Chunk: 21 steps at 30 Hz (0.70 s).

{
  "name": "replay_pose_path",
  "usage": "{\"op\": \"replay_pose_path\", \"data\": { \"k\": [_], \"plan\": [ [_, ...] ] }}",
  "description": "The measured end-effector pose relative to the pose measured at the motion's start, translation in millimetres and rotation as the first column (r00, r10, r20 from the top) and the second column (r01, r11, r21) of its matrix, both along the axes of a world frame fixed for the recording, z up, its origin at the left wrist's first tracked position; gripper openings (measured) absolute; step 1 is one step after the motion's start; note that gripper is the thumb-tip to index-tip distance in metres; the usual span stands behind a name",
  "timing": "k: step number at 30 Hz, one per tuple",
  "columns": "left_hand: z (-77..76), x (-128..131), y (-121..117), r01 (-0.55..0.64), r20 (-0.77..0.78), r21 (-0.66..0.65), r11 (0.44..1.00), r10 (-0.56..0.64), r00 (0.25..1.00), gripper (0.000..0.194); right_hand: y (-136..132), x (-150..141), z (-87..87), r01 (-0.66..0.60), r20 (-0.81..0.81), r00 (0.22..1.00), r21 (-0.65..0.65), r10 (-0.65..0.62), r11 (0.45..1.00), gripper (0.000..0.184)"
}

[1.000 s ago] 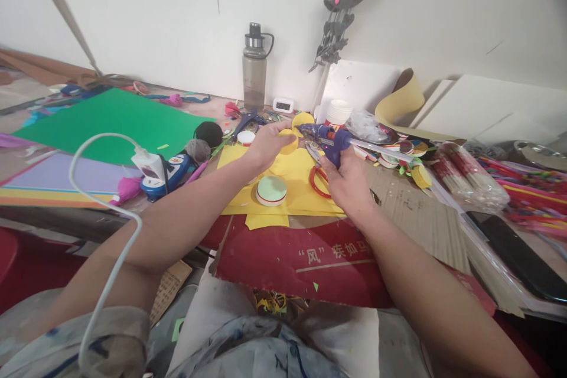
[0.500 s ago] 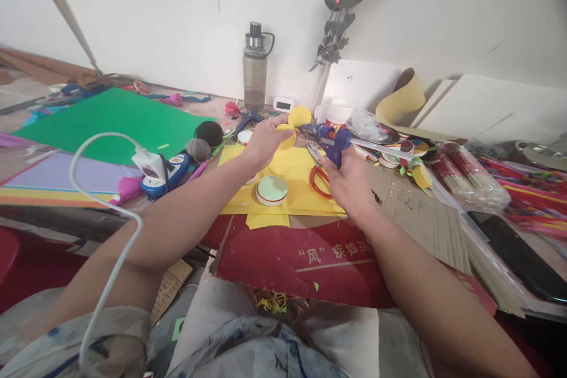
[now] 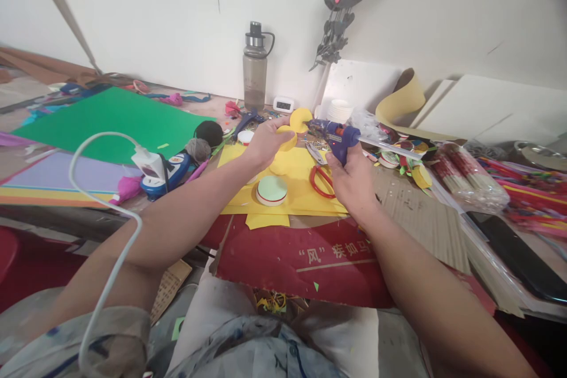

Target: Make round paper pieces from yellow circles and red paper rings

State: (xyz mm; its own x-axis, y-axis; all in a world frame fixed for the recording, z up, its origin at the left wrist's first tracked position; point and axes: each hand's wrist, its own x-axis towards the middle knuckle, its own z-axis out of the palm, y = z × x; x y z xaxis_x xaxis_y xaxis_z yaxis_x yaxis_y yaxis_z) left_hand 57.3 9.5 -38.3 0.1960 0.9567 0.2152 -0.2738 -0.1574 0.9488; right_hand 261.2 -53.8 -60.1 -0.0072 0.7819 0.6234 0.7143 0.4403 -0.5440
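My left hand (image 3: 266, 143) is closed on a yellow paper cutout (image 3: 297, 124) made of round pieces, held a little above the table. My right hand (image 3: 349, 180) grips a blue glue gun (image 3: 339, 133), whose nozzle points left at the cutout and almost touches it. A clear glue stick (image 3: 390, 148) juts out of the gun's back to the right. Under both hands lies a yellow paper sheet (image 3: 296, 192) with a round green-topped tape roll (image 3: 271, 189) and red-handled scissors (image 3: 321, 180) on it.
A white cable (image 3: 100, 212) runs from my lap to a charger (image 3: 148, 164) at the left. Green paper (image 3: 113, 121), a water bottle (image 3: 254, 71), paper cups (image 3: 339, 111), bundled sticks (image 3: 469, 177) and a red cardboard box flap (image 3: 305, 263) crowd the table.
The glue gun has lifted slightly and shifted right, with its nozzle still at the yellow cutout. My left hand stays in place with the cutout.
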Motion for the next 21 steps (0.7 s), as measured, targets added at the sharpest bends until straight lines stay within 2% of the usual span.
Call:
{"op": "replay_pose_path", "data": {
  "k": [11, 21],
  "plan": [
    [-3.5, 1.0, -1.7, 0.031, -0.023, -0.063, 0.998, -0.033, 0.999, 0.040, 0.4, -0.9, 2.1, 0.040, -0.046, 0.998, -0.004, -0.041, 0.999, 0.042],
    [-0.2, 0.1, 0.7, -0.017, -0.016, -0.018, 1.000, 0.017, 1.000, 0.036, -1.6, -2.6, 2.9, 0.054, -0.048, 0.997, 0.009, -0.053, 0.999, 0.040]
  ]
}}
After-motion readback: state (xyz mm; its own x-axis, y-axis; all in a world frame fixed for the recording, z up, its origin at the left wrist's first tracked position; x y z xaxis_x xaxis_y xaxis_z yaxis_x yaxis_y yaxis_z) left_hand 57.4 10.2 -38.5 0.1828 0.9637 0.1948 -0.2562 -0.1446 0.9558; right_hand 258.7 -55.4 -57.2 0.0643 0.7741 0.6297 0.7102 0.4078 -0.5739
